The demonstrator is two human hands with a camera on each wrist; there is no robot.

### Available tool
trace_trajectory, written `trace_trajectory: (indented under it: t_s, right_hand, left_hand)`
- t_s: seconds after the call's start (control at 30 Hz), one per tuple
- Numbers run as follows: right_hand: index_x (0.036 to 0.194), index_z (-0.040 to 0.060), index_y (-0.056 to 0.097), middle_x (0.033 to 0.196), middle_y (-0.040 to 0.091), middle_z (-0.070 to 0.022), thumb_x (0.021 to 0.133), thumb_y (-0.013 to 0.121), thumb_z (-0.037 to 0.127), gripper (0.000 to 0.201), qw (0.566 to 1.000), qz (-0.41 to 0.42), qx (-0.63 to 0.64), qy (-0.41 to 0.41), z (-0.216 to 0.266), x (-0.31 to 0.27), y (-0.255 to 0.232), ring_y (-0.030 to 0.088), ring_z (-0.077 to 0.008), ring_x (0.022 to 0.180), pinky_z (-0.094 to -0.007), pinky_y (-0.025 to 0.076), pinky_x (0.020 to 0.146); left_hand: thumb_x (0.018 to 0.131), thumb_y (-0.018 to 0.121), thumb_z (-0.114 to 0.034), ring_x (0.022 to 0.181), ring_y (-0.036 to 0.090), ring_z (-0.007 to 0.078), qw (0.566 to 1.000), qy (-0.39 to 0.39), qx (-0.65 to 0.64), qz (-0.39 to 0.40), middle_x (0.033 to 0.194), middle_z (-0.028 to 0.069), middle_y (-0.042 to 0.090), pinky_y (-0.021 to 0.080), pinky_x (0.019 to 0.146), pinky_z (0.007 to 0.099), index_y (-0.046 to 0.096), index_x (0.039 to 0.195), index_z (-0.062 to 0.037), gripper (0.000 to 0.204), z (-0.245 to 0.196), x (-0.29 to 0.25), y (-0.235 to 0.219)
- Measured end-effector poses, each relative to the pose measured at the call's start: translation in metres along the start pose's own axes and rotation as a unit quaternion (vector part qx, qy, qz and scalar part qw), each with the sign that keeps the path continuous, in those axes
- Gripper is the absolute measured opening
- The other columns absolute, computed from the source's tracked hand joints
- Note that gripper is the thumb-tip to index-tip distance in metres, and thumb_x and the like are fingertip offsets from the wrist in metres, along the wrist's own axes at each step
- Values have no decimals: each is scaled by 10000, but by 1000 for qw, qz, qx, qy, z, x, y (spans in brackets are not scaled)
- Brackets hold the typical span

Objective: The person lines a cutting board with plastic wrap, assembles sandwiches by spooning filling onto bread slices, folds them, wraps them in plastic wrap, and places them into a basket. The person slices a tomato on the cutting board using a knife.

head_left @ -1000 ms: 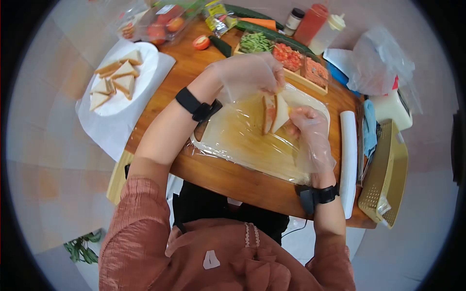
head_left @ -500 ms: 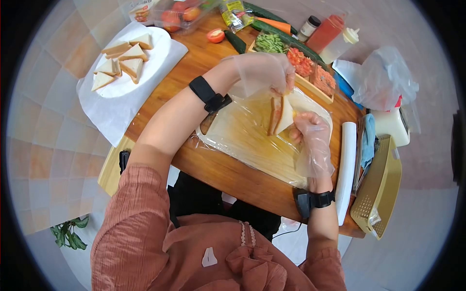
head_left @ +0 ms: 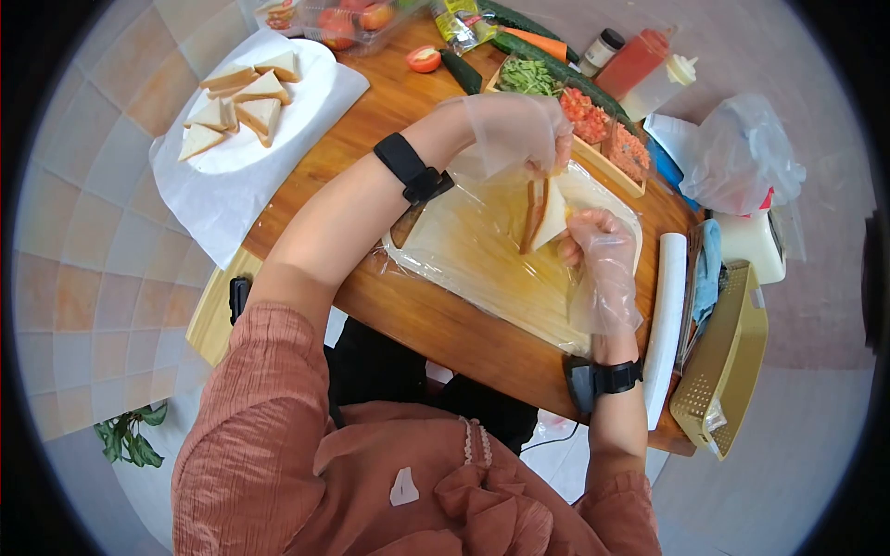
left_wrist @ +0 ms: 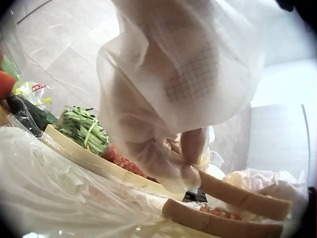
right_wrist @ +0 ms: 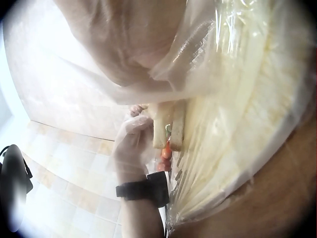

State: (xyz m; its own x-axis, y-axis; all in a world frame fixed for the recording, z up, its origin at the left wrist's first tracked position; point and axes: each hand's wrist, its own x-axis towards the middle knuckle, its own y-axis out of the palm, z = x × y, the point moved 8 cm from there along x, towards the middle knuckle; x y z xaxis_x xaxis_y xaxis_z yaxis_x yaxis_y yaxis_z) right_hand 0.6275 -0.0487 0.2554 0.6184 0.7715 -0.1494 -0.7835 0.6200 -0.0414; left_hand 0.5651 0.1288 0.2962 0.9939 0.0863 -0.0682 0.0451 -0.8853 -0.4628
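A triangular sandwich (head_left: 549, 221) stands on edge over the film-covered board (head_left: 464, 264). My gloved left hand (head_left: 521, 132) pinches its far corner, and my gloved right hand (head_left: 603, 259) grips the corner nearer me on the right. Seen from the left wrist, the left hand's fingers (left_wrist: 181, 176) hold one end of the upper bread slice (left_wrist: 242, 199), with pinkish filling between it and the lower slice (left_wrist: 218, 222). In the right wrist view the two slices stand side by side beneath the right hand (right_wrist: 133, 44), whose fingertips are hidden there, with the left hand (right_wrist: 133, 144) beyond.
Beyond the board, a wooden tray (head_left: 607, 169) holds shredded greens and chopped red and pink fillings. Cut bread triangles (head_left: 260, 116) lie on a white plate (head_left: 306, 69) at the left. A white roll (head_left: 666, 324) and yellow basket (head_left: 723, 366) are at the right; bottles stand behind.
The head view has shifted and turned, moving the table's items across it. Both hands still hold the sandwich, which has turned slightly so less of its filling shows.
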Motion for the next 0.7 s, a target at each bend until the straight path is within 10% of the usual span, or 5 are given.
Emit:
trace_trajectory:
  t_s: [0.7]
  right_hand:
    - [957,-9,680,782,679,-53,912,650,44,76,1000,-9,-9,-5,1,3,1,589,-95,606,-225,448,556]
  left_hand:
    - [760,712,-80,754,690,150,1000,24,0,1,859,82,702,551,690,258,701,945,33,217,1,-1,-3]
